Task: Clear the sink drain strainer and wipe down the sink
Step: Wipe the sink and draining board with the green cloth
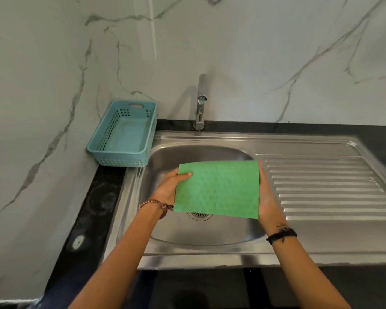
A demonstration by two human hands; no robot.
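A green cloth (217, 189) is stretched flat between both hands above the sink (201, 233); the left hand (167, 189) pinches its left edge, thumb lying over the front face and fingers behind; the right hand (266, 197) holds the right edge, only the side of the palm showing, so how its fingers curl behind the cloth cannot be told; the cloth hides most of the basin, and the drain strainer (200, 215) peeks out just below its lower edge; a tap (200, 103) stands behind the sink; a blue basket (123, 136) sits on the counter beside the basin's left corner.
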